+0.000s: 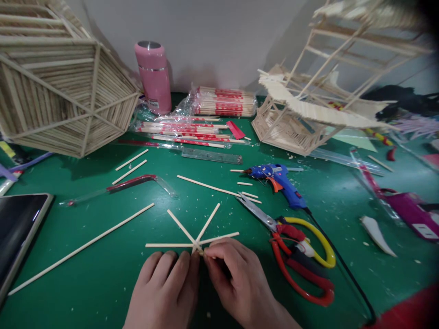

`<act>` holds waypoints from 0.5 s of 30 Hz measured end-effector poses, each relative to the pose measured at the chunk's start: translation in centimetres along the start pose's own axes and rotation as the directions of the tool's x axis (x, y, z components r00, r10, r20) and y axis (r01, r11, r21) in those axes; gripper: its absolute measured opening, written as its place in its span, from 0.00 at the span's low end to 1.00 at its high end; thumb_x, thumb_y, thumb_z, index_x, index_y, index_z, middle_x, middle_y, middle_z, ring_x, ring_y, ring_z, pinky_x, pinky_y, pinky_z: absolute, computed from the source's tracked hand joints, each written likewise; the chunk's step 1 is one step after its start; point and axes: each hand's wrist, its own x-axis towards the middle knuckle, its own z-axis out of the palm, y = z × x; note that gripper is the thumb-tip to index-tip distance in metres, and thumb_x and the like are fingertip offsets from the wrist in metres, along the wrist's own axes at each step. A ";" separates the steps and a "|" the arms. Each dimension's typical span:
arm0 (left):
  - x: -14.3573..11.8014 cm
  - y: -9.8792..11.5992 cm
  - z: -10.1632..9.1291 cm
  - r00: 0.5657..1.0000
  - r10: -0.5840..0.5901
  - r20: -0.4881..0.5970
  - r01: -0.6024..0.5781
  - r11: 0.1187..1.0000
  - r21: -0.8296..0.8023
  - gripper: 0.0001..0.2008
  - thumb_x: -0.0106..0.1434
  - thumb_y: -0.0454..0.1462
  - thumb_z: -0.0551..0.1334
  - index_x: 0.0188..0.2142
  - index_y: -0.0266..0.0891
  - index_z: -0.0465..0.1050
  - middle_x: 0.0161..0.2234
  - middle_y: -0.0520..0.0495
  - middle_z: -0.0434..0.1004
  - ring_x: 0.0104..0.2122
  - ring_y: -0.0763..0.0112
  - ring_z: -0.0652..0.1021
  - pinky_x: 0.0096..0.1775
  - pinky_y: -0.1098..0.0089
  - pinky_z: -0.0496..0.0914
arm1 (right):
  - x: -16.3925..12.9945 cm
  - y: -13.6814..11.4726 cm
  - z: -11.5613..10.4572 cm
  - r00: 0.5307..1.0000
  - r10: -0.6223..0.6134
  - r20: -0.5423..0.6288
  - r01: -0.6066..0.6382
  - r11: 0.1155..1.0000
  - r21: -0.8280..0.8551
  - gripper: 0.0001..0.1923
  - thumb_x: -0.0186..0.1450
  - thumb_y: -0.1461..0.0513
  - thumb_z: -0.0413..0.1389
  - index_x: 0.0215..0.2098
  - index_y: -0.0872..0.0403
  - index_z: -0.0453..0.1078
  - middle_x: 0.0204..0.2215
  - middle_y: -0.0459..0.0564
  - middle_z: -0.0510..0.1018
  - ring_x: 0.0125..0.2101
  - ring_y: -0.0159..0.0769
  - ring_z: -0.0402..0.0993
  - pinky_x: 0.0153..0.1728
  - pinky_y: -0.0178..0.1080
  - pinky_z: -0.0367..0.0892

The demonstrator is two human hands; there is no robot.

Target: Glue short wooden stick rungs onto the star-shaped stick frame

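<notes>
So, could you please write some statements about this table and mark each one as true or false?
1. Both hands, the left hand and the right hand, meet at the joint of a fan of thin wooden sticks. True.
2. The glue gun is held in the right hand. False: it lies on the green mat, beyond the hands.
3. The scissors lie to the right of the hands, with red and yellow handles. True.
4. The pink flask lies on its side. False: it stands upright near the wall.
5. A dark tablet lies at the left edge. True.
6. The fan has only two sticks. False: at least four spread from the joint.
</notes>
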 end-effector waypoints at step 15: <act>-0.2 0.0 0.3 1.000 -0.005 -0.024 0.005 1.000 0.018 0.12 0.62 0.30 0.52 0.42 0.34 0.71 0.36 0.47 0.75 0.35 0.65 0.70 0.38 0.63 0.62 | 0.5 -0.3 -0.2 1.000 -0.001 -0.020 0.000 0.999 -0.041 0.06 0.60 0.70 0.49 0.30 0.53 0.61 0.22 0.46 0.71 0.23 0.30 0.67 0.24 0.32 0.63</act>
